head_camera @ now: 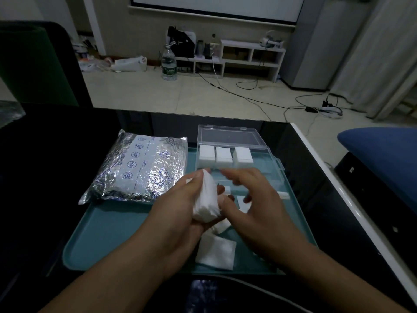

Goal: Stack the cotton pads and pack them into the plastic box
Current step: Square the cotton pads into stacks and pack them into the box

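Pads: we see a white stack (206, 199) grasped in the left hand (178, 213) above the tray (108, 236); loose pads (215, 251) lie on the tray below.
Right hand (255, 211): blurred, fingers loosely spread beside the stack; grip released.
Box (237, 154): lid open, three pad stacks (225, 155) inside, at the tray's far side.
Foil bag (140, 168): left of the box.
Bench (45, 177): dark, carrying the tray.

You face a dim room: pale tiled floor (140, 91) strewn with black cables (239, 92), a low white open shelf unit (250, 56) against the far wall under a white projection screen (216, 7). Grey curtains (383, 53) hang right. Glossy black table (56, 154) foreground.
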A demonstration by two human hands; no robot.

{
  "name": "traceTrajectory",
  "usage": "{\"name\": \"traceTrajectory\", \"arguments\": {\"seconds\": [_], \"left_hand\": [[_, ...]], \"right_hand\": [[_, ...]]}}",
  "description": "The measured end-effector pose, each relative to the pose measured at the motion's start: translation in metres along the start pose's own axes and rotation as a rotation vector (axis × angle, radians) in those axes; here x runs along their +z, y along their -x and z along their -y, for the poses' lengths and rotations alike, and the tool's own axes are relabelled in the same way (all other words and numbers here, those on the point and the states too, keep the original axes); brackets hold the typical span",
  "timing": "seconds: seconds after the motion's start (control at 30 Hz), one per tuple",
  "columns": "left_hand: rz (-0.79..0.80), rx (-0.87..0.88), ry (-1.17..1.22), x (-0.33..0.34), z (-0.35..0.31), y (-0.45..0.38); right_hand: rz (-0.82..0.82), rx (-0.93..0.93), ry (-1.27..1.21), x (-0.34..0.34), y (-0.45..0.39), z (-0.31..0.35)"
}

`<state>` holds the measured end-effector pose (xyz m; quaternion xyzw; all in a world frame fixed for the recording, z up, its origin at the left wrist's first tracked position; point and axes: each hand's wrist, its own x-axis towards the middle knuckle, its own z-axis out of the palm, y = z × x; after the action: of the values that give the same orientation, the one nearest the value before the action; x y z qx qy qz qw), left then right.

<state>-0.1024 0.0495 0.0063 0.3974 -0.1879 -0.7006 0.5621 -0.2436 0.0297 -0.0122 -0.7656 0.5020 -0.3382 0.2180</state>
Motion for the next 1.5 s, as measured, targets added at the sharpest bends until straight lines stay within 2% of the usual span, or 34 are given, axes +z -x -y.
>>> {"name": "traceTrajectory", "arguments": {"seconds": [0.13, 0.27, 0.43, 0.63, 0.9, 1.5], "left_hand": [[0.012, 0.014, -0.045, -0.001, 0.0, 0.002], [0.018, 0.032, -0.107, 0.0, 0.004, 0.003], [0.073, 0.015, -0.127, -0.002, 0.002, 0.001], [0.077, -0.04, -0.07, -0.002, 0.001, 0.002], [0.075, -0.112, -0.036, -0.002, -0.002, 0.001], [0.12, -0.102, -0.11, -0.003, -0.002, 0.003]], "right_hand": [[0.167, -0.084, -0.136, -0.017, -0.002, 0.001], [0.287, -0.089, -0.154, -0.021, 0.0, 0.003], [0.23, -0.06, -0.18, -0.019, -0.001, 0.001], [0.293, -0.056, -0.181, -0.02, 0.0, 0.003], [0.278, -0.045, -0.19, -0.023, -0.002, 0.001], [0.289, -0.049, -0.191, -0.025, 0.0, 0.003]]}}
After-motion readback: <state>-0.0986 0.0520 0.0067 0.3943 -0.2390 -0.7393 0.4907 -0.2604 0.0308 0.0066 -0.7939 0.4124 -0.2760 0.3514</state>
